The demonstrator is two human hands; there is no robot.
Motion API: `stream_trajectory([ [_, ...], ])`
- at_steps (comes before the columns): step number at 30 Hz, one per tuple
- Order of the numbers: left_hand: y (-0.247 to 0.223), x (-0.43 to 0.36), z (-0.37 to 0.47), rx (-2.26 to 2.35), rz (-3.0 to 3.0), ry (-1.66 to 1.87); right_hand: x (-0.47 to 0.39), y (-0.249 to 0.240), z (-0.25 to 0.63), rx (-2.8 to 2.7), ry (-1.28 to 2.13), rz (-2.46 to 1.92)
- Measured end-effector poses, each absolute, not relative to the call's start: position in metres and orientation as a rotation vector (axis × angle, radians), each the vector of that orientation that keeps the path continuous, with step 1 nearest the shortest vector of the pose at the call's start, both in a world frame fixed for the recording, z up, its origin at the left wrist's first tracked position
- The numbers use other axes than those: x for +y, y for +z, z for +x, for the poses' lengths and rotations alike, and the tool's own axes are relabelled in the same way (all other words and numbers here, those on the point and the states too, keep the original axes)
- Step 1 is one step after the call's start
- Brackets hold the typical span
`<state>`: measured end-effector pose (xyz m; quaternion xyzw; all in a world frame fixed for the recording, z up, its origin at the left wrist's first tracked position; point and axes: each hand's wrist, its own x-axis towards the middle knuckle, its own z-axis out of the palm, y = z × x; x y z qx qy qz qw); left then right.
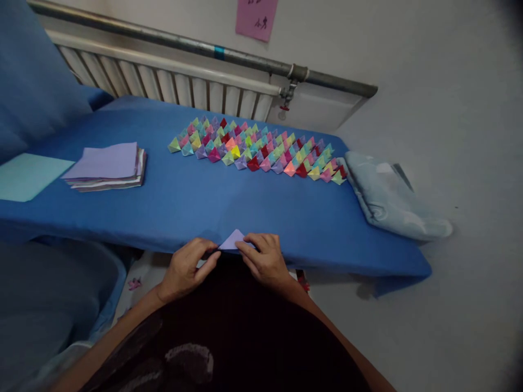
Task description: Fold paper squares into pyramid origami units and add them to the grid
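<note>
At the near edge of the blue-covered table (183, 212), a folded lilac paper triangle (232, 239) stands between two bare hands, its apex directed toward the far side. The left hand (190, 267) pinches the triangle's left corner between thumb and forefinger. The right hand (263, 261) lays its fingers over the right half; whether its thumb closes against them cannot be told. Farther back, right of centre, folded paper pieces (261, 147) in yellow, green, blue, pink, purple and red form close slanting rows. To the left lies a stack of paper sheets (106, 163) topped by lilac, with a pale green sheet (30, 175) at far left. A folded grey-green cloth (388, 196) occupies the right end of the table. Along the far wall runs a radiator (163, 76) beneath a metal pipe (171, 41); a pink note (256, 19) hangs above.
</note>
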<state>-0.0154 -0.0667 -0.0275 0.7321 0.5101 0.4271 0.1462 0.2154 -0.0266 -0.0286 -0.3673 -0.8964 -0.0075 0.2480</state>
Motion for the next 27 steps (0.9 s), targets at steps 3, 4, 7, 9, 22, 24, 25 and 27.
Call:
stream_trajectory([
  [3,-0.018,-0.07,-0.02,1.4,1.484,0.849,-0.024,-0.026,0.218,-2.392,0.0,-0.949],
  [4,-0.015,-0.069,-0.02,1.332,1.28,0.745,-0.024,-0.024,0.218,-2.382,0.005,-0.937],
  [7,-0.008,-0.065,-0.016,1.137,0.867,0.634,-0.023,-0.018,0.219,-2.398,-0.022,-0.871],
  [9,-0.004,-0.061,-0.01,1.061,0.744,0.665,-0.025,-0.014,0.218,-2.435,-0.074,-0.771],
  [22,0.01,-0.054,-0.004,1.153,0.786,1.227,-0.022,0.01,0.207,-1.794,1.013,-1.112],
  [24,0.011,-0.052,-0.003,1.15,0.837,1.262,-0.018,0.018,0.197,-1.707,1.303,-1.122],
  [25,0.011,-0.051,-0.002,1.15,0.858,1.277,-0.016,0.022,0.192,-1.683,1.388,-1.12],
  [27,0.011,-0.049,-0.001,1.155,0.882,1.293,-0.013,0.029,0.182,-1.648,1.448,-1.101],
])
